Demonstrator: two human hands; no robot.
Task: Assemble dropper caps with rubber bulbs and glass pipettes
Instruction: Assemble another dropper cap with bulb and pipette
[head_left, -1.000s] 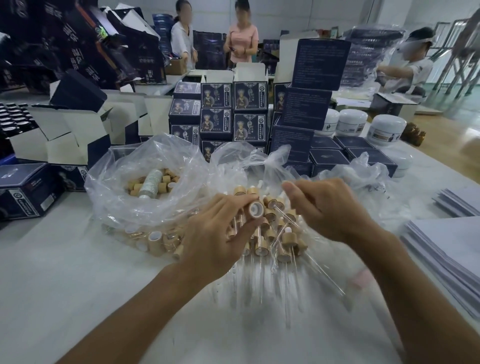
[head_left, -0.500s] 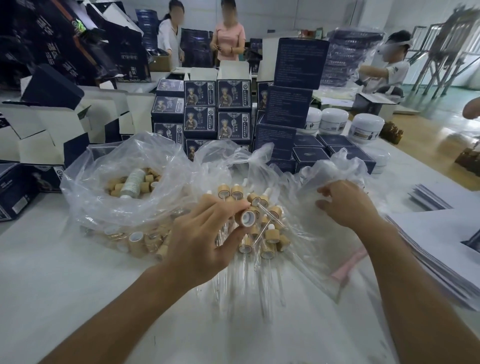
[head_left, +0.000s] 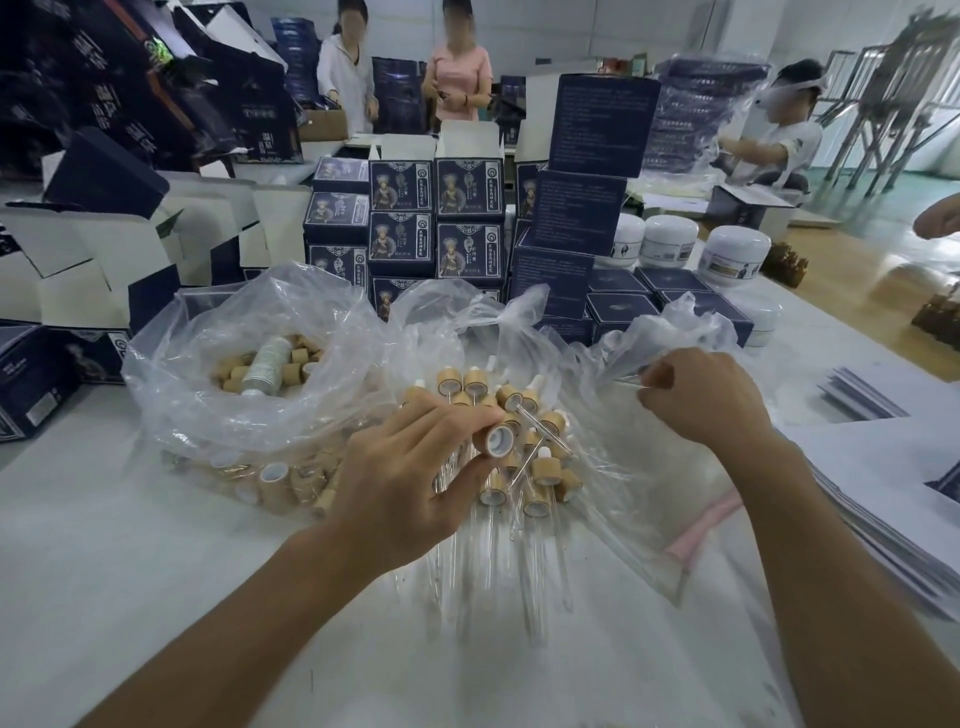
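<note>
Left hand (head_left: 410, 478) pinches a wooden dropper cap (head_left: 500, 439), open end toward the camera; right hand (head_left: 706, 397), fingers curled, pinches a glass pipette (head_left: 626, 380) at a plastic bag (head_left: 618, 467).

Held cap (head_left: 500, 440): bamboo-coloured, white inside, open end turned toward the camera.
Assembled droppers (head_left: 524, 457): piled mid-surface, pipettes pointing toward the viewer.
Loose caps (head_left: 291, 364): heaped inside the left clear bag.

There is just one camera, and it sits on the person's head. It looks forward and down, very close to the white tabletop (head_left: 130, 545), with both arms reaching out from the bottom edge. It sees wide, far across the room.
</note>
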